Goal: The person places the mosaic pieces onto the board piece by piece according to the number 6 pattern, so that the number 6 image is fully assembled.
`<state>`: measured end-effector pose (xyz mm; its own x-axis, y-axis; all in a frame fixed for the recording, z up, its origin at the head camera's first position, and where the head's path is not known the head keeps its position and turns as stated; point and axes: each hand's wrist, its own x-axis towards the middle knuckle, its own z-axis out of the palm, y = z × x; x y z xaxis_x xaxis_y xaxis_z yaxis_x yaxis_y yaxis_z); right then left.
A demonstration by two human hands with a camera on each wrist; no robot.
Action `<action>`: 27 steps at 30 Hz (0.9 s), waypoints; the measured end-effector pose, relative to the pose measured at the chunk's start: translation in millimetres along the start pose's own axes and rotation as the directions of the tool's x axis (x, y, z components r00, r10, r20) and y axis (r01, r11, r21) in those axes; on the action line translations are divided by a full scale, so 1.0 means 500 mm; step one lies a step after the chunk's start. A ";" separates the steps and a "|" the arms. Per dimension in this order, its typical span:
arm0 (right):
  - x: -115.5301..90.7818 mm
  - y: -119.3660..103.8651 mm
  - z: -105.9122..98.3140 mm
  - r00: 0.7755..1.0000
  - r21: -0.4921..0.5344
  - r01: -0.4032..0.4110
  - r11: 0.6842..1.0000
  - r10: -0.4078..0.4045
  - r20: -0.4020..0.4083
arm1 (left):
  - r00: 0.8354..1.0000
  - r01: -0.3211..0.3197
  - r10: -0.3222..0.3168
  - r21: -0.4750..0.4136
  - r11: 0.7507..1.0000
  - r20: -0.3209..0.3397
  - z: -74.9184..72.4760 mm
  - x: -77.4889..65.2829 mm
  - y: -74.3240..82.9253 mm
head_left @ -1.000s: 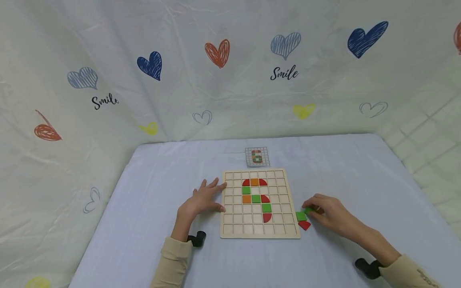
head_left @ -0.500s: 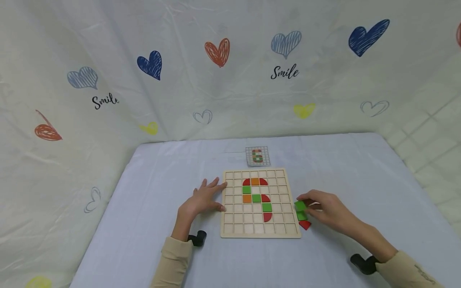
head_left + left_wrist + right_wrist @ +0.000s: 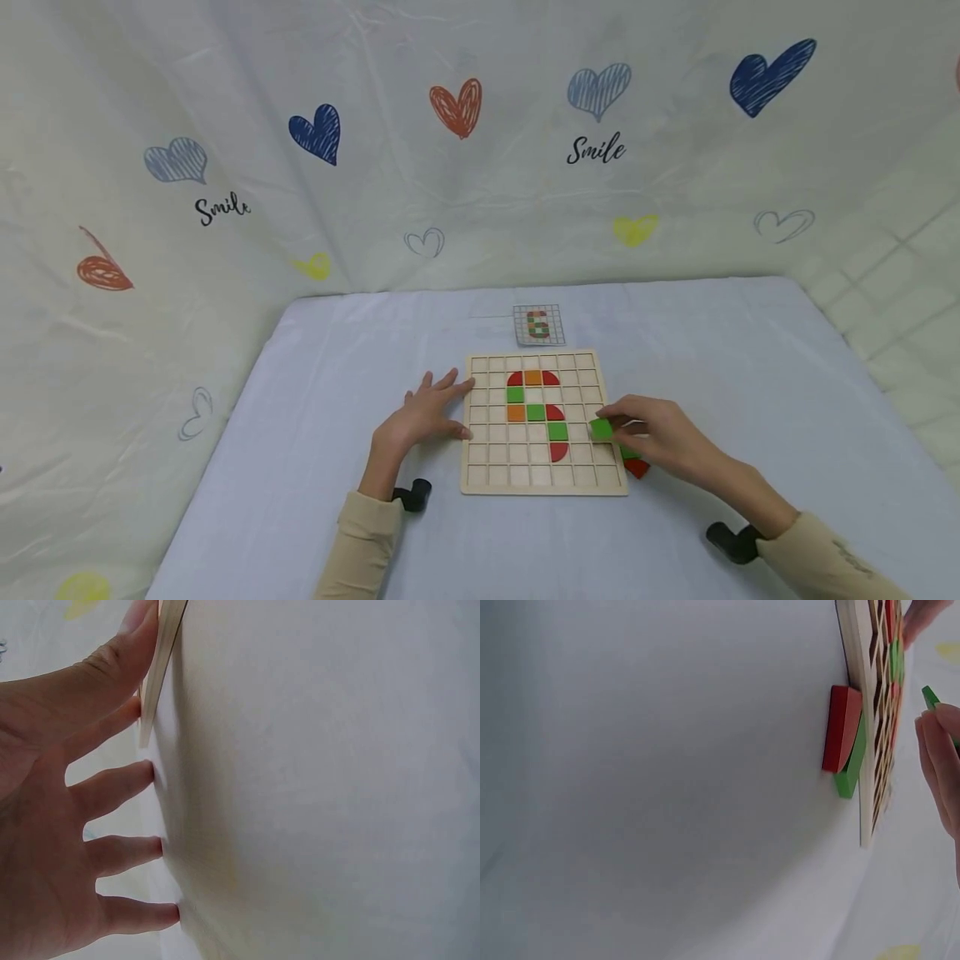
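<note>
A wooden grid board [image 3: 495,475] lies on the white-covered table, with red, orange and green tiles set in several of its squares. My left hand [image 3: 422,421] has its fingers spread, thumb and index touching the board's left edge; the left wrist view shows the other fingertips on the cloth. Above the board's right side, my right hand [image 3: 663,433] pinches a green square tile [image 3: 601,430] between thumb and fingers. Beside the board's right edge lie a red quarter-round tile [image 3: 842,727] and another green tile [image 3: 847,780], partly hidden under the hand in the head view.
A small printed card [image 3: 538,325] with a coloured grid pattern lies behind the board. A white sheet [image 3: 510,192] with hearts and lettering hangs at the back. Black wrist mounts [image 3: 733,543] sit under both forearms.
My right hand has lifted the green tile from beside the board and carried it left, over the board's right columns. The left hand has stayed in place.
</note>
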<state>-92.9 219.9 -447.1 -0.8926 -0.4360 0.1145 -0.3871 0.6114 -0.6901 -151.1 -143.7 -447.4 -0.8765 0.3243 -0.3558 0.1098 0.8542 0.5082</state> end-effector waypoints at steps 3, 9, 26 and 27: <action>0.008 -0.006 0.006 1.000 0.006 0.021 1.000 -0.021 0.011 | 1.000 -0.001 0.001 -0.002 1.000 -0.001 0.001 0.001 0.000; 0.021 -0.017 0.016 0.997 -0.021 0.065 0.998 -0.064 0.038 | 1.000 0.003 -0.003 0.001 1.000 -0.005 0.001 0.003 0.001; 0.055 -0.043 0.054 0.992 -0.063 0.094 0.994 -0.087 0.096 | 1.000 -0.004 0.004 -0.002 1.000 -0.002 -0.002 0.003 0.000; 0.057 -0.043 0.057 0.991 -0.063 0.098 0.993 -0.092 0.099 | 1.000 -0.003 0.003 -0.001 1.000 -0.001 -0.002 0.003 0.000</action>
<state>-103.3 175.2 -449.3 -0.8262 -0.5533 0.1063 -0.4868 0.6062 -0.6290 -152.9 -143.5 -447.3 -0.8767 0.3265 -0.3532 0.1119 0.8527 0.5103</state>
